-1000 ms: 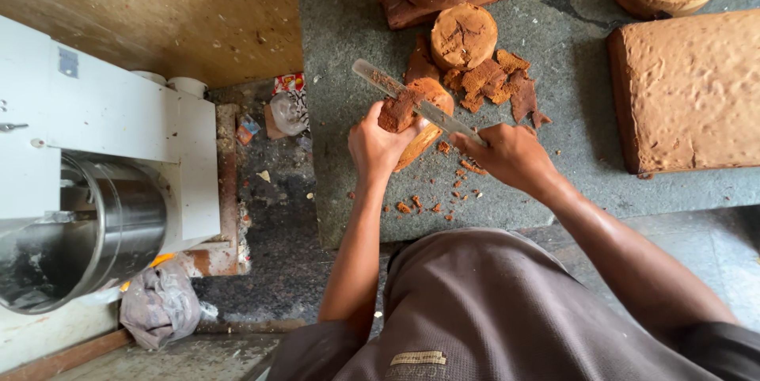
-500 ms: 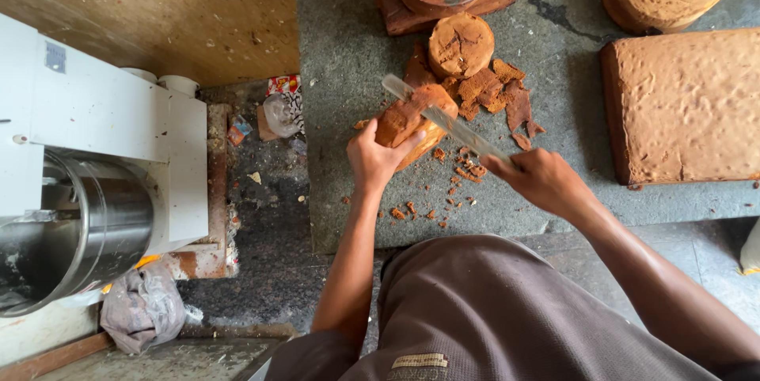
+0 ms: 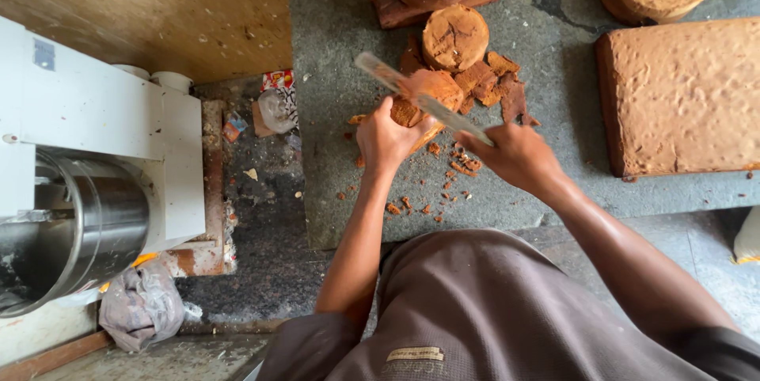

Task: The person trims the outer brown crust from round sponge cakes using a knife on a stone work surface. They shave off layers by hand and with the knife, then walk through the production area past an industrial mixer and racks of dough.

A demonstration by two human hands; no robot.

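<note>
1. Head view. Left hand point(image 3: 385, 140) is clamped around a small round cake point(image 3: 423, 96), holding it on the grey slab point(image 3: 340, 72). The cake sits at 1 o'clock from that hand, touching the fingers.
2. Right hand point(image 3: 514, 155) is closed on the handle of a long knife point(image 3: 419, 96). The blade's long axis runs from 4 o'clock to 10 o'clock, lying across the top of the cake.
3. Key relation: the cake lies at 10 o'clock from the right hand, along the blade line. The left hand is the nearer one, in contact; the right reaches it only through the knife.
4. Trimmed crust pieces point(image 3: 495, 88) are piled at 2 o'clock of the cake; crumbs point(image 3: 404, 205) are scattered at 6 o'clock.
5. Another round cake point(image 3: 454, 37) stands just beyond, at 12 o'clock. A big rectangular cake point(image 3: 681, 96) lies well apart at 3 o'clock.
6. A white machine with a steel drum point(image 3: 87, 223) sits far out at 8 o'clock.
</note>
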